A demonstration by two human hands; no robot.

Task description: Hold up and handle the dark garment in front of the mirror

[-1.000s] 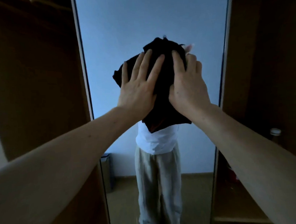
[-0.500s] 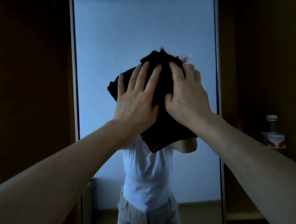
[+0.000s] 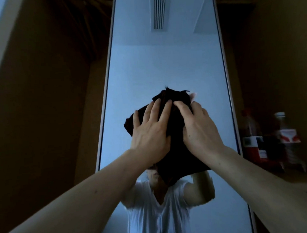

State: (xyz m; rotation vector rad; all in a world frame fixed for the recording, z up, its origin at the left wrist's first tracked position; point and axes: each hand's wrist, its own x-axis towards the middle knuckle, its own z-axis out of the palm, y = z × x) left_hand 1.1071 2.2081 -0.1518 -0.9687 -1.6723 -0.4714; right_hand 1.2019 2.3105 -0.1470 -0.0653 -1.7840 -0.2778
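Cloth: crumpled dark fabric cloth point(image 3: 175, 138), flat against tall silver-framed mirror point(image 3: 164, 62), mid-glass.
Left hand point(image 3: 150, 134): fingers spread, pressing cloth.
Right hand point(image 3: 199, 130): fingers bent, pressing cloth.
Edges: bare glass above; frame well apart both sides.
Change: cloth higher on mirror than before.

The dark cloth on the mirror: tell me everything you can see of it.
The dark cloth looks black or very dark brown, soft and towel-like, bunched into an uneven wad with a frayed thread at its top. It lies flat against the tall mirror, about mid-height. The left hand presses it with straight, spread fingers; the right hand presses beside it, fingers somewhat bent over the upper fold. Its lower corner hangs free below the wrists.
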